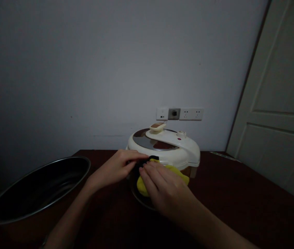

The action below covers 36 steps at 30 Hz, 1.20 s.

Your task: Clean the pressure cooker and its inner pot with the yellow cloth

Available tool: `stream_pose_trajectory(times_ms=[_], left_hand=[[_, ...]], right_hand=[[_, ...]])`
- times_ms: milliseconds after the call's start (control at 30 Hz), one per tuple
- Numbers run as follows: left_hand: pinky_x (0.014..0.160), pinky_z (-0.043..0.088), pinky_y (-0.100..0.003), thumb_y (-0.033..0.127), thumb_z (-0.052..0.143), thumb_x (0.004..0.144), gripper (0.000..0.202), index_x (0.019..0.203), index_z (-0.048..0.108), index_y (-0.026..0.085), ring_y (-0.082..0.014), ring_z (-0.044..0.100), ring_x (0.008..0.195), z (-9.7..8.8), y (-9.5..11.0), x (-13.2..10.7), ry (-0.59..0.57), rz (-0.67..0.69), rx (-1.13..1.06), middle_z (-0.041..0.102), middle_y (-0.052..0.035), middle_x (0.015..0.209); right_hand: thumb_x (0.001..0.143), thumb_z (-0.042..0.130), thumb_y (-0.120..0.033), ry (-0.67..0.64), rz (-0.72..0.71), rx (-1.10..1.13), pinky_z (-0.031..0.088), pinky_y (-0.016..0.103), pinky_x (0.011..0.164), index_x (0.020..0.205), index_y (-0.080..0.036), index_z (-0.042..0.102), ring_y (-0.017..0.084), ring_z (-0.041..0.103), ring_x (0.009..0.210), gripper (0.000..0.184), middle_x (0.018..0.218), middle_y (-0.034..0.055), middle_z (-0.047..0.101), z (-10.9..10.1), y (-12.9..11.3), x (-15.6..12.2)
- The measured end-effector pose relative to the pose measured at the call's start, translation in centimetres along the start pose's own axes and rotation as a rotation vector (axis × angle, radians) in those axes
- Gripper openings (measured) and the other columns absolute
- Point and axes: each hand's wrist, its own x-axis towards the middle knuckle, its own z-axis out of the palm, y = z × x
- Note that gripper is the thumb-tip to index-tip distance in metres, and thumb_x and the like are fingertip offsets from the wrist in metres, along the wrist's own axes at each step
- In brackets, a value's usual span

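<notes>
Far left, the pot [40,185] stands open on the counter [214,190], well clear of the action. Next comes the left hand [121,166] — fingers stretched out, tips at the far edge of a dark round piece [141,202], whether pinching it I can't tell. A steady hold there should stop the piece from turning. Over that piece sits the yellow cloth [143,188], in front of the cooker [159,157], and here's the right hand [165,190]: fingers close together, laid over it — any pinch stays hidden. Even pressure and flat fingers look best, with the loose fold at the right kept gathered under the palm so nothing snags.
</notes>
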Motion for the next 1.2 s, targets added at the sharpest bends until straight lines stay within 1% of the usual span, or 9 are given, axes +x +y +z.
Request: stream_pose_trajectory(times_ms=[133,267,433,567,733,867,1000,1100,1200], left_hand=[[0.093,0.049,-0.034,0.010,0.044,0.086,0.037,0.114,0.065,0.021,-0.0149,0.064,0.101,-0.1,0.1,-0.1,-0.017,-0.001,-0.003,0.069,-0.0052,0.113],[0.090,0.049,-0.031,0.012,0.043,0.088,0.034,0.112,0.066,0.020,-0.0142,0.064,0.099,-0.2,0.2,-0.2,-0.026,-0.028,0.002,0.070,-0.0052,0.111],[0.090,0.048,-0.030,0.016,0.045,0.090,0.031,0.112,0.066,0.021,-0.0139,0.063,0.099,-0.3,0.4,-0.4,-0.062,-0.002,0.001,0.069,-0.0045,0.111],[0.087,0.047,-0.029,0.017,0.046,0.090,0.030,0.112,0.066,0.023,-0.0140,0.062,0.096,-0.4,1.1,-0.5,-0.090,0.020,0.013,0.069,-0.0050,0.108],[0.084,0.047,-0.029,0.024,0.053,0.087,0.028,0.113,0.065,0.023,-0.0147,0.061,0.092,-0.5,1.8,-0.5,-0.128,0.010,0.040,0.067,-0.0058,0.106],[0.084,0.047,-0.030,0.024,0.054,0.087,0.027,0.111,0.066,0.023,-0.0147,0.061,0.091,-0.5,1.8,-0.5,-0.130,0.016,0.050,0.066,-0.0060,0.105],[0.082,0.048,-0.029,0.024,0.054,0.087,0.026,0.109,0.067,0.023,-0.0146,0.062,0.091,-0.5,1.6,-0.5,-0.122,0.020,0.015,0.067,-0.0059,0.104],[0.083,0.048,-0.029,0.025,0.054,0.087,0.024,0.107,0.068,0.022,-0.0145,0.062,0.091,-0.5,1.4,-0.4,-0.119,0.011,0.010,0.067,-0.0060,0.104],[0.082,0.048,-0.028,0.026,0.054,0.088,0.024,0.106,0.068,0.022,-0.0144,0.062,0.090,-0.5,1.5,-0.4,-0.116,0.004,0.003,0.068,-0.0057,0.103]], right_hand=[[0.089,0.044,-0.008,-0.013,-0.020,0.049,0.057,0.035,0.085,0.103,-0.004,0.067,0.023,0.068,0.094,0.027,0.099,0.0141,0.072,-0.5,0.6,-0.4],[0.091,0.039,-0.009,0.017,-0.006,0.126,0.058,0.033,0.084,0.107,-0.007,0.065,0.021,0.066,0.099,0.031,0.105,0.0132,0.070,-1.9,2.2,-2.5],[0.079,0.041,-0.002,0.061,0.161,0.189,0.058,0.031,0.081,0.111,-0.010,0.062,0.018,0.066,0.099,0.040,0.105,0.0133,0.069,-2.4,5.1,-5.3],[0.071,0.042,0.002,0.115,0.291,0.262,0.057,0.032,0.081,0.112,-0.014,0.063,0.018,0.065,0.098,0.048,0.104,0.0110,0.068,-1.9,6.7,-5.9],[0.072,0.042,0.002,0.139,0.235,0.358,0.055,0.040,0.087,0.114,-0.015,0.061,0.021,0.062,0.105,0.050,0.108,0.0125,0.067,-1.5,5.5,-5.2],[0.072,0.041,0.003,0.131,0.238,0.393,0.056,0.039,0.086,0.113,-0.014,0.062,0.021,0.062,0.105,0.049,0.110,0.0136,0.066,-2.0,4.5,-5.3],[0.070,0.041,0.003,0.140,0.259,0.438,0.058,0.036,0.080,0.110,-0.016,0.064,0.020,0.065,0.099,0.049,0.104,0.0115,0.068,-2.0,5.0,-5.4],[0.072,0.043,0.002,0.169,0.275,0.423,0.058,0.037,0.080,0.107,-0.015,0.065,0.021,0.066,0.098,0.045,0.102,0.0118,0.069,-1.7,5.4,-5.1],[0.074,0.045,0.001,0.174,0.283,0.426,0.058,0.033,0.078,0.105,-0.014,0.065,0.020,0.066,0.095,0.040,0.099,0.0118,0.070,-2.3,4.7,-4.5]])
